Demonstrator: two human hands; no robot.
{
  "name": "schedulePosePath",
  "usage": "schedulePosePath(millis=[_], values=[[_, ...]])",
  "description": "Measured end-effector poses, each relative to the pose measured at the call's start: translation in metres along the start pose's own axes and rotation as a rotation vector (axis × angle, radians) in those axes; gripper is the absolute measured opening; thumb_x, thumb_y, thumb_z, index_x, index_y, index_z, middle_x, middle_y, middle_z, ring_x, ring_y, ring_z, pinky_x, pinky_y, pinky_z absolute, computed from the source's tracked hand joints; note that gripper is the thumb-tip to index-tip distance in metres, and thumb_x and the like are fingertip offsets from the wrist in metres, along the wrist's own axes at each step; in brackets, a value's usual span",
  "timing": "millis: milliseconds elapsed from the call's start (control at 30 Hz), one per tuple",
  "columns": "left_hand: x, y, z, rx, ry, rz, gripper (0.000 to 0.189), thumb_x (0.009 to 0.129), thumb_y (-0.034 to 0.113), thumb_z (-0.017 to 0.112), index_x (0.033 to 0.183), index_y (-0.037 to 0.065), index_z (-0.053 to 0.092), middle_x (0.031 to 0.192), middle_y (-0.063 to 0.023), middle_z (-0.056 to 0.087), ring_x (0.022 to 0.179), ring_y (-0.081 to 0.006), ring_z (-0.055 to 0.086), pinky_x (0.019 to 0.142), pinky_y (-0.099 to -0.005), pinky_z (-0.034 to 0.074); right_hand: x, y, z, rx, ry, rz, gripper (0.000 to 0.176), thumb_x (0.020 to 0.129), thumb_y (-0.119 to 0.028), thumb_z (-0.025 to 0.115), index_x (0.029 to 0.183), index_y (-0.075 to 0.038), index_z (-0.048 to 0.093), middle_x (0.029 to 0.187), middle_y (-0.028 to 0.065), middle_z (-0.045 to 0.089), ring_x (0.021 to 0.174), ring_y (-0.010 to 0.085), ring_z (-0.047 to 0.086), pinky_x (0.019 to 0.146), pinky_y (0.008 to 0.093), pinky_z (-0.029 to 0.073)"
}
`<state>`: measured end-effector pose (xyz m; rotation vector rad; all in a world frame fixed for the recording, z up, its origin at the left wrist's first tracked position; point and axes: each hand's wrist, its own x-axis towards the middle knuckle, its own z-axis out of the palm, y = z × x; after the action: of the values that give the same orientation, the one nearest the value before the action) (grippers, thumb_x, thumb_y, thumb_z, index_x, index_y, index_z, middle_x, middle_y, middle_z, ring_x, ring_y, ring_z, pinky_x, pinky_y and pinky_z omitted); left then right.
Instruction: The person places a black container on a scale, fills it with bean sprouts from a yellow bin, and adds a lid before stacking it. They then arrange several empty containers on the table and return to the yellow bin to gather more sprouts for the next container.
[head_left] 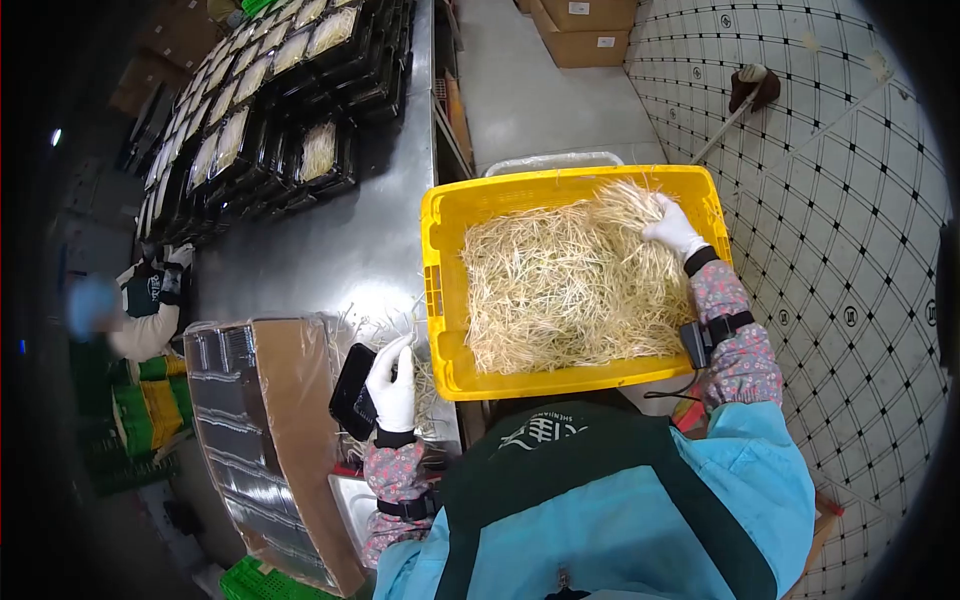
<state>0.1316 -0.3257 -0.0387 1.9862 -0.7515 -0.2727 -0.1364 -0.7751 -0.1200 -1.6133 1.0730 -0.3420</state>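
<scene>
My right hand (675,228), in a white glove, is closed on a bunch of thin pale sprout-like strands (628,203) at the far right of a yellow crate (580,383). Similar loose strands (560,290) cover the inside of the crate. Beside the crate's left end, my left hand (393,385), also gloved, has its fingers bent at the right edge of a black plastic tray (352,392). The tray looks tilted, and its inside is dark. My fingers partly hide its edge. A few strands lie on the metal table (300,270) near this hand.
Stacked black trays filled with pale strands (320,150) stand on the table at the upper left. An open carton (295,400) of nested black trays is at my left. Another person (150,300) works at the far left. Cartons (585,30) stand ahead on the floor.
</scene>
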Motion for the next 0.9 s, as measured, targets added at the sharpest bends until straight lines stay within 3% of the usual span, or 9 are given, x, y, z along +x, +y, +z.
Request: schedulePosePath(millis=[133, 267, 300, 400, 567, 667, 733, 800, 900], values=[[0.014, 0.008, 0.032, -0.219, -0.041, -0.084, 0.023, 0.093, 0.003, 0.057, 0.113, -0.001, 0.068, 0.112, -0.0115, 0.068, 0.107, -0.0188, 0.063, 0.096, -0.0311, 0.047, -0.025, -0.074, 0.005, -0.02, -0.336, -0.323, 0.083, 0.067, 0.001, 0.069, 0.145, -0.002, 0.039, 0.129, 0.0132, 0.058, 0.108, 0.0191, 0.06, 0.09, 0.0295, 0.05], [0.027, 0.021, 0.073, -0.292, -0.252, -0.089, 0.038, 0.094, 0.005, 0.058, 0.132, 0.0, 0.055, 0.129, -0.0136, 0.06, 0.118, -0.0197, 0.057, 0.105, -0.032, 0.042, -0.042, -0.095, 0.048, -0.743, -0.581, -0.599, 0.1, 0.063, -0.017, 0.082, 0.15, -0.02, 0.032, 0.147, 0.0153, 0.042, 0.134, 0.0339, 0.042, 0.11, 0.0408, 0.037], [0.029, 0.015, 0.082, -0.325, -0.325, -0.142, 0.045, 0.094, 0.005, 0.059, 0.137, 0.0, 0.049, 0.135, -0.014, 0.056, 0.124, -0.0201, 0.053, 0.107, -0.0326, 0.04, -0.041, -0.086, 0.053, -0.982, -0.604, -0.571, 0.109, 0.064, -0.029, 0.085, 0.154, -0.025, 0.024, 0.151, 0.0158, 0.036, 0.137, 0.0364, 0.037, 0.111, 0.0496, 0.033], [0.034, -0.016, 0.101, 0.024, -0.514, 0.002, 0.05, 0.093, 0.013, 0.062, 0.139, 0.0, 0.047, 0.136, -0.0156, 0.055, 0.13, -0.0229, 0.049, 0.109, -0.0341, 0.036, -0.03, -0.052, 0.052, -1.081, -0.572, -0.416, 0.107, 0.066, -0.032, 0.084, 0.154, -0.024, 0.023, 0.155, 0.0156, 0.031, 0.14, 0.0348, 0.034, 0.112, 0.0516, 0.031], [0.053, -0.049, 0.168, 0.349, -0.706, 0.142, 0.064, 0.09, 0.035, 0.065, 0.143, 0.007, 0.044, 0.14, -0.0226, 0.049, 0.135, -0.0397, 0.04, 0.113, -0.0413, 0.032, -0.013, -0.014, 0.084, -1.108, -0.389, -0.487, 0.063, 0.078, -0.031, 0.07, 0.134, -0.009, 0.051, 0.125, 0.0121, 0.059, 0.119, 0.0275, 0.054, 0.098, 0.0424, 0.043], [0.053, -0.056, 0.211, 0.603, -0.791, 0.268, 0.075, 0.087, 0.042, 0.064, 0.148, 0.011, 0.034, 0.149, -0.016, 0.04, 0.141, -0.0402, 0.028, 0.115, -0.0467, 0.027, -0.033, 0.023, 0.126, -1.139, -0.314, -0.67, 0.065, 0.078, -0.034, 0.071, 0.135, -0.011, 0.049, 0.13, 0.0117, 0.056, 0.118, 0.0279, 0.054, 0.098, 0.0419, 0.043], [0.034, -0.061, 0.212, 0.736, -1.108, 0.155, 0.078, 0.085, 0.047, 0.063, 0.149, 0.013, 0.033, 0.149, -0.0143, 0.04, 0.142, -0.0361, 0.028, 0.114, -0.0497, 0.025, -0.068, 0.035, 0.127, -1.099, -0.678, -0.452, 0.07, 0.077, -0.037, 0.072, 0.137, -0.014, 0.047, 0.133, 0.0109, 0.053, 0.12, 0.0296, 0.053, 0.099, 0.0419, 0.044], [0.016, -0.053, 0.182, 0.66, -1.149, 0.316, 0.072, 0.088, 0.046, 0.061, 0.148, 0.016, 0.036, 0.145, -0.0159, 0.046, 0.136, -0.0345, 0.04, 0.112, -0.0461, 0.031, -0.091, 0.046, 0.111, -0.999, -0.809, -0.554, 0.074, 0.077, -0.04, 0.073, 0.141, -0.016, 0.044, 0.136, 0.0099, 0.05, 0.124, 0.0307, 0.052, 0.1, 0.043, 0.044], [0.043, -0.031, 0.156, 0.411, -1.331, 0.082, 0.064, 0.091, 0.045, 0.06, 0.146, 0.017, 0.042, 0.138, -0.0179, 0.054, 0.127, -0.034, 0.052, 0.108, -0.0402, 0.039, -0.078, 0.015, 0.09, -0.719, -0.841, -0.389, 0.069, 0.083, -0.039, 0.069, 0.143, -0.017, 0.044, 0.137, 0.014, 0.052, 0.123, 0.0312, 0.054, 0.103, 0.041, 0.043]])
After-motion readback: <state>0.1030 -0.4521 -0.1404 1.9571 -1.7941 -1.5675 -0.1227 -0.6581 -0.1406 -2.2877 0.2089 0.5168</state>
